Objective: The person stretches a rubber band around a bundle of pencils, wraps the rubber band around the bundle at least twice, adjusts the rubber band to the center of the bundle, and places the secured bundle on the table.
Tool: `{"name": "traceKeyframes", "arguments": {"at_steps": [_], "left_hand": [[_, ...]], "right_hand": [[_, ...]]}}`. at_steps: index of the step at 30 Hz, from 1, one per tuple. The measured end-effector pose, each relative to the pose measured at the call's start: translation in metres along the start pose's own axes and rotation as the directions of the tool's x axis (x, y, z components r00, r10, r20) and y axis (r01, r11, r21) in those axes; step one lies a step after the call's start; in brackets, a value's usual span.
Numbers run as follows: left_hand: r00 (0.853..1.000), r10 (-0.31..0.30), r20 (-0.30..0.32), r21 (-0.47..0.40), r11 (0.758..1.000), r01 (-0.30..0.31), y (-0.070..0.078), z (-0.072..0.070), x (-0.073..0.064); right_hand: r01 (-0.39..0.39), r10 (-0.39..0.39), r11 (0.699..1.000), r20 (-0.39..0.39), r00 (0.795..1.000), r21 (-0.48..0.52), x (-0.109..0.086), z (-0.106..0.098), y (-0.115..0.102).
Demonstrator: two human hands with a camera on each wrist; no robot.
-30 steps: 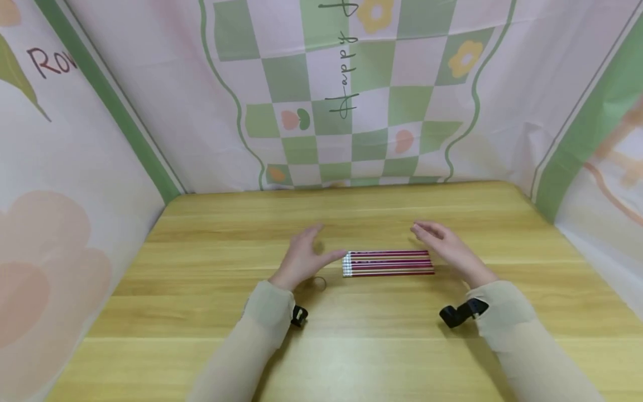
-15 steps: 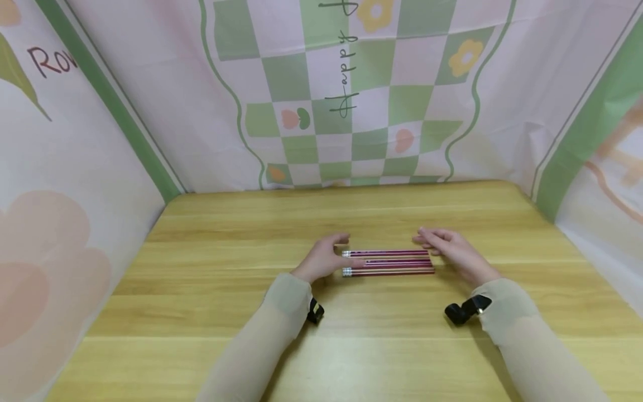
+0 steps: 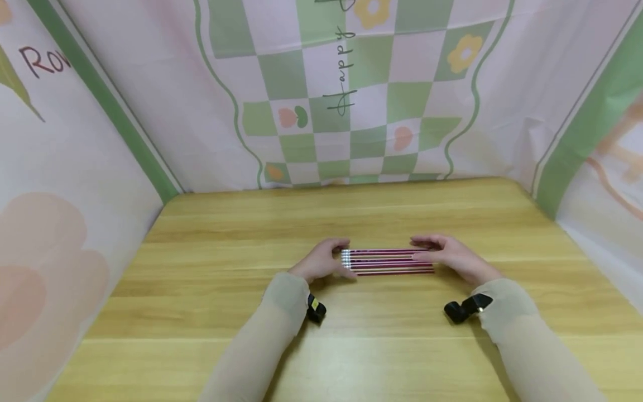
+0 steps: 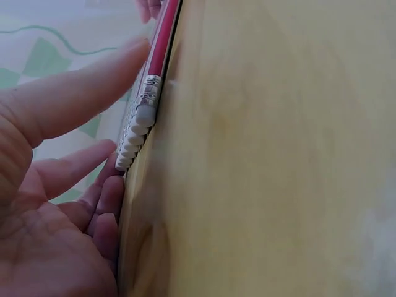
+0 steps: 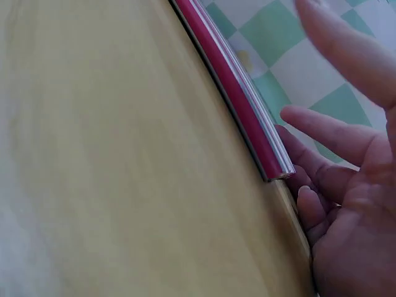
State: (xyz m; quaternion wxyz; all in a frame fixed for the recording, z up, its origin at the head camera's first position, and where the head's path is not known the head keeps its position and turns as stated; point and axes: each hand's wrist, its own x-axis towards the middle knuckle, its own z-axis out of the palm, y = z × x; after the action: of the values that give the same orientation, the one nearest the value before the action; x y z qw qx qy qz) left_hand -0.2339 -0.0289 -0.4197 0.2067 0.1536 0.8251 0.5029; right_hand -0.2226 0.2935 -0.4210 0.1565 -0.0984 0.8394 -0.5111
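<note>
A flat row of several maroon and gold pencils (image 3: 387, 263) lies crosswise on the wooden table, white erasers (image 4: 137, 133) at the left end. Around that eraser end is my left hand (image 3: 321, 261), its fingers by the far side and its thumb reaching over toward the near edge. In the left wrist view the thumb is straight, its tip right at the front pencil. My right hand (image 3: 452, 258) is at the plain, unsharpened ends, fingers along the far side. Its thumb (image 5: 346, 52) stands raised, apart from the pencils in the right wrist view.
The wooden table (image 3: 372, 346) ends at a hanging cloth (image 3: 331, 111) with green and white checks. Further printed cloths (image 3: 85, 167) stand along the left and right sides. A black wrist camera (image 3: 467, 308) sits at the right cuff.
My left hand has moved right to the eraser end, its thumb shifting toward the near edge. My right hand has lowered slightly, and its thumb now overlaps the pencil ends. The pencils stay in place.
</note>
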Motion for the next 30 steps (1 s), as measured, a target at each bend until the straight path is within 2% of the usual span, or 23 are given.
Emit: {"name": "traceKeyframes", "arguments": {"at_steps": [9, 13, 18, 30], "left_hand": [[1.0, 0.013, -0.009, 0.082, 0.997, -0.012, -0.0003, 0.0, 0.0035], [1.0, 0.004, -0.013, 0.108, 0.994, -0.002, -0.0003, 0.0011, 0.0042], [1.0, -0.008, -0.01, 0.108, 0.994, 0.01, -0.0003, 0.0008, 0.0046], [1.0, -0.028, 0.007, 0.123, 0.992, 0.027, 0.0022, -0.0005, 0.0056]], "right_hand": [[0.047, -0.044, 0.995, 0.041, 0.998, -0.085, 0.0011, 0.0016, -0.0002], [0.042, -0.037, 0.992, 0.048, 0.998, -0.12, 0.0005, 0.0012, 0.0011], [0.028, -0.023, 0.986, 0.037, 0.999, -0.162, 0.0023, 0.002, 0.0021], [0.076, -0.076, 0.967, 0.011, 0.997, -0.244, 0.0048, 0.0027, -0.0015]]}}
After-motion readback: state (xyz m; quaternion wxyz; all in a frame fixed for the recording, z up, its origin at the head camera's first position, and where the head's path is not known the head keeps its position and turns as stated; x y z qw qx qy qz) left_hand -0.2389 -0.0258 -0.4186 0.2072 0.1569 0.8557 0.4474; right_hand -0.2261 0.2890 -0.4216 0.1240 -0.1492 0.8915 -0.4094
